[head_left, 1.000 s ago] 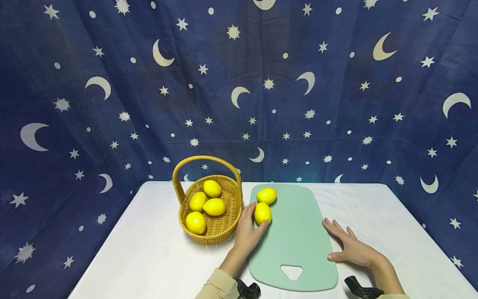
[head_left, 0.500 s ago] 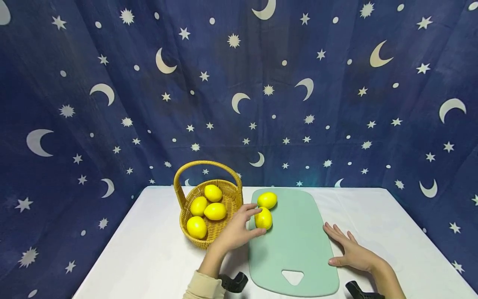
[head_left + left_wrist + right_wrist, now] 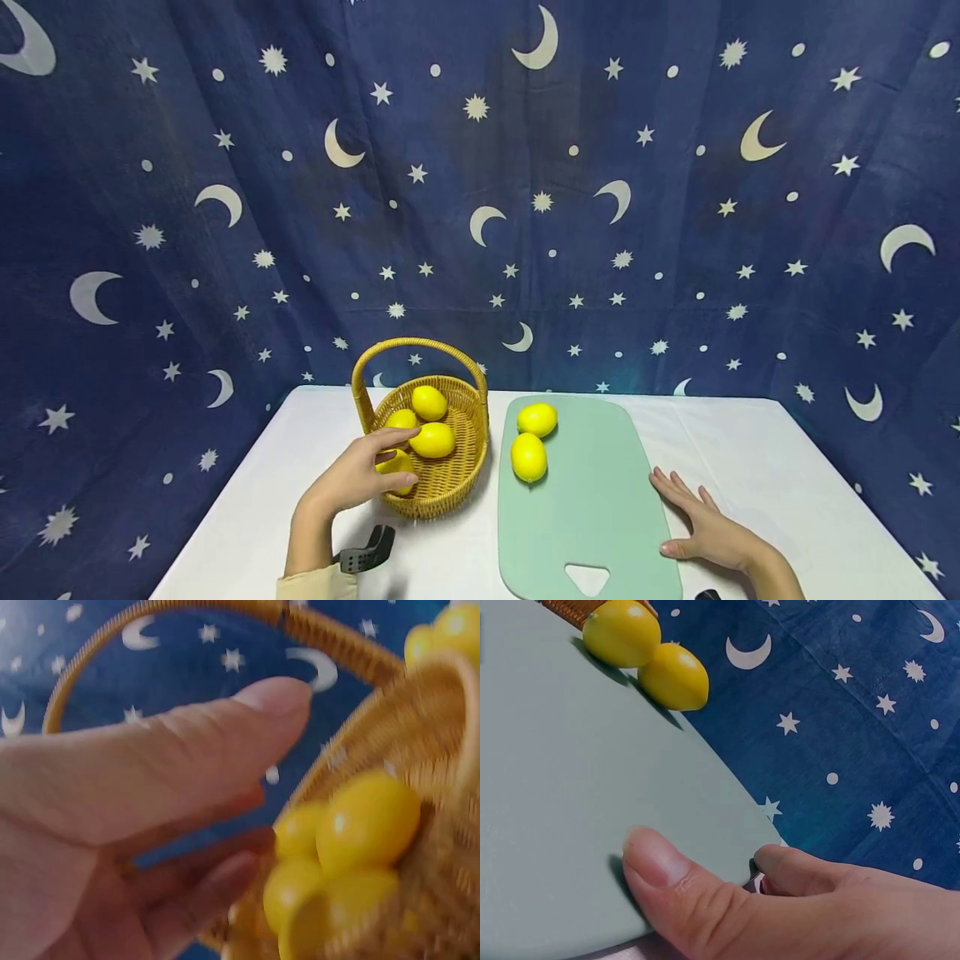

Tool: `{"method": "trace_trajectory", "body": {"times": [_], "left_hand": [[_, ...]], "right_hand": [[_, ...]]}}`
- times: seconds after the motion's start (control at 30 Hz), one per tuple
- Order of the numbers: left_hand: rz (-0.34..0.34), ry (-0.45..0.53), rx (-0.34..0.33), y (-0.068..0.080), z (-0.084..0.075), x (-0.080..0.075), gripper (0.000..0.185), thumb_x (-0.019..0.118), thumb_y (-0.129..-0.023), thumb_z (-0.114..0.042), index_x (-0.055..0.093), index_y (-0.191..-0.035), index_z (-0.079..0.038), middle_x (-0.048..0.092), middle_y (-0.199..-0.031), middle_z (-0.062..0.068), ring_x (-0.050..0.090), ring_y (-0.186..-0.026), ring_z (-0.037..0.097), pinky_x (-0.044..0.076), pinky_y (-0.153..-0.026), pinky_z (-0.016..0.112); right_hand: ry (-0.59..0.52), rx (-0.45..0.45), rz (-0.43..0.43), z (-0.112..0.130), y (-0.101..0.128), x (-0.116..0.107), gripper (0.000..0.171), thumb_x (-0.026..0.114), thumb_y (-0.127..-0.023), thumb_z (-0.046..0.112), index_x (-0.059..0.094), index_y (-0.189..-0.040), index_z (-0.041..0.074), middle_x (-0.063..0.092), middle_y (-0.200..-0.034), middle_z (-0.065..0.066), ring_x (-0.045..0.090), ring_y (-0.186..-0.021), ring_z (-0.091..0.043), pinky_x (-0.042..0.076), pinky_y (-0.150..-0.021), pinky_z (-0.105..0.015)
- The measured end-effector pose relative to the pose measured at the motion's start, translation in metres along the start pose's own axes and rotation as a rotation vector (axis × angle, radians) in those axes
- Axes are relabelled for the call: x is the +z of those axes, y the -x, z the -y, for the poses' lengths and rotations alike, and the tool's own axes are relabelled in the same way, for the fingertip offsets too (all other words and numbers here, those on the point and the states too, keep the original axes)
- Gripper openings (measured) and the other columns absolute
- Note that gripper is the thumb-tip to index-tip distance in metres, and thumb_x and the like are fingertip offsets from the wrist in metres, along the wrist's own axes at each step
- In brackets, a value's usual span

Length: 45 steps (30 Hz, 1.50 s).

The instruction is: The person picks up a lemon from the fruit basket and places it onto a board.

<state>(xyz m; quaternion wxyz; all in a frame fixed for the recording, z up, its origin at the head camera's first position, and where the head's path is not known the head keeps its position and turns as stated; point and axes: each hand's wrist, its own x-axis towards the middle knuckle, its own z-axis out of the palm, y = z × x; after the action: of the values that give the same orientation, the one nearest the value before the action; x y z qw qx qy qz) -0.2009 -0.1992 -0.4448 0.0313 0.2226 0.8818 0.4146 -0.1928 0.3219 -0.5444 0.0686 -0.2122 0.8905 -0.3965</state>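
A woven basket [image 3: 450,487] with a hoop handle stands on the white table [image 3: 750,467] and holds several yellow lemons [image 3: 432,440]. My left hand [image 3: 399,457] reaches over its front left rim, thumb and fingers spread about the nearest lemon [image 3: 392,463], which is partly hidden. In the left wrist view the fingers [image 3: 225,877] are relaxed and clear of the lemons [image 3: 367,821]. Two lemons [image 3: 537,419] [image 3: 528,457] lie on the green cutting board [image 3: 592,508]. My right hand [image 3: 693,518] lies flat at the board's right edge, its thumb [image 3: 660,862] on the board [image 3: 555,787].
A dark blue cloth with moons and stars [image 3: 600,208] hangs behind and around the table. The board has a triangular hole [image 3: 587,577] at its near end. A black wrist mount [image 3: 365,550] sits under my left forearm.
My left hand let go of the nearer lemon on the board and moved left to the basket. The right hand stayed put. The view tilted up slightly.
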Motion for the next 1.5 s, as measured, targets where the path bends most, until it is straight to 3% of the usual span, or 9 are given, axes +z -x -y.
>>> {"method": "trace_trajectory", "body": {"times": [0.17,0.3,0.33,0.47,0.57,0.7,0.97,1.2,1.5], "left_hand": [[-0.089,-0.114,-0.104,0.003,0.014,0.0,0.06,0.08,-0.075,-0.021,0.058,-0.13,-0.009,0.057,-0.132,0.011,0.054,-0.12,0.032,0.045,-0.1,0.048],[-0.108,-0.17,-0.166,0.0,0.019,0.003,0.059,0.081,-0.073,-0.019,0.06,-0.127,-0.008,0.059,-0.129,0.01,0.053,-0.121,0.03,0.044,-0.102,0.048],[-0.107,-0.185,-0.172,-0.001,0.019,0.005,0.06,0.082,-0.072,-0.018,0.061,-0.127,-0.007,0.06,-0.128,0.01,0.054,-0.121,0.03,0.043,-0.102,0.048],[-0.093,-0.259,-0.181,-0.005,0.014,0.009,0.059,0.083,-0.07,-0.017,0.062,-0.124,-0.005,0.063,-0.123,0.01,0.056,-0.116,0.03,0.045,-0.1,0.049],[-0.073,-0.292,-0.202,-0.009,0.01,0.011,0.06,0.084,-0.069,-0.016,0.062,-0.124,-0.004,0.065,-0.121,0.011,0.057,-0.115,0.03,0.045,-0.1,0.05],[-0.061,-0.316,-0.229,-0.013,0.009,0.014,0.06,0.084,-0.069,-0.015,0.062,-0.123,-0.004,0.065,-0.12,0.01,0.056,-0.116,0.03,0.043,-0.101,0.05],[-0.052,-0.363,-0.192,-0.02,0.007,0.023,0.054,0.084,-0.07,-0.019,0.065,-0.117,-0.003,0.062,-0.122,0.011,0.052,-0.12,0.033,0.04,-0.104,0.05],[-0.104,-0.344,-0.236,-0.024,0.01,0.027,0.053,0.085,-0.069,-0.023,0.065,-0.114,-0.002,0.057,-0.125,0.013,0.053,-0.116,0.03,0.044,-0.1,0.048],[-0.186,-0.333,-0.253,-0.03,0.011,0.033,0.049,0.084,-0.071,-0.027,0.066,-0.109,-0.001,0.06,-0.117,0.013,0.056,-0.107,0.028,0.048,-0.092,0.044]], "right_hand": [[-0.071,0.005,0.006,-0.001,0.003,0.003,0.1,0.079,-0.069,0.031,0.026,-0.146,-0.005,0.013,-0.149,-0.036,-0.007,-0.118,0.036,-0.033,-0.108,-0.041],[-0.095,0.011,0.01,-0.001,0.004,0.004,0.101,0.079,-0.069,0.029,0.026,-0.146,-0.005,0.012,-0.149,-0.037,-0.007,-0.118,0.036,-0.029,-0.102,-0.063],[-0.092,0.011,0.01,-0.001,0.004,0.004,0.1,0.079,-0.069,0.029,0.026,-0.146,-0.005,0.012,-0.149,-0.037,-0.007,-0.118,0.036,-0.029,-0.102,-0.063],[-0.039,0.015,0.003,0.0,0.005,0.004,0.1,0.078,-0.07,0.032,0.026,-0.147,-0.004,0.015,-0.15,-0.036,-0.008,-0.118,0.036,-0.03,-0.11,-0.027],[-0.017,0.022,-0.005,0.002,0.004,0.003,0.099,0.078,-0.07,0.033,0.028,-0.147,-0.002,0.017,-0.15,-0.034,-0.008,-0.118,0.036,-0.027,-0.112,-0.027],[-0.026,0.027,-0.013,0.003,0.001,0.0,0.099,0.079,-0.069,0.034,0.029,-0.147,-0.001,0.017,-0.151,-0.032,-0.007,-0.119,0.035,-0.024,-0.11,-0.058],[0.004,0.056,-0.01,0.004,0.0,-0.001,0.102,0.079,-0.068,0.037,0.028,-0.148,0.001,0.018,-0.151,-0.032,-0.008,-0.117,0.036,-0.031,-0.107,-0.022],[-0.015,0.089,0.008,0.005,-0.002,-0.003,0.103,0.08,-0.067,0.036,0.026,-0.148,0.0,0.015,-0.153,-0.03,-0.008,-0.112,0.039,-0.022,-0.108,-0.062],[-0.002,0.087,0.001,0.005,-0.003,-0.003,0.105,0.08,-0.065,0.037,0.027,-0.148,0.001,0.015,-0.153,-0.029,-0.008,-0.113,0.039,-0.02,-0.108,-0.064]]}}
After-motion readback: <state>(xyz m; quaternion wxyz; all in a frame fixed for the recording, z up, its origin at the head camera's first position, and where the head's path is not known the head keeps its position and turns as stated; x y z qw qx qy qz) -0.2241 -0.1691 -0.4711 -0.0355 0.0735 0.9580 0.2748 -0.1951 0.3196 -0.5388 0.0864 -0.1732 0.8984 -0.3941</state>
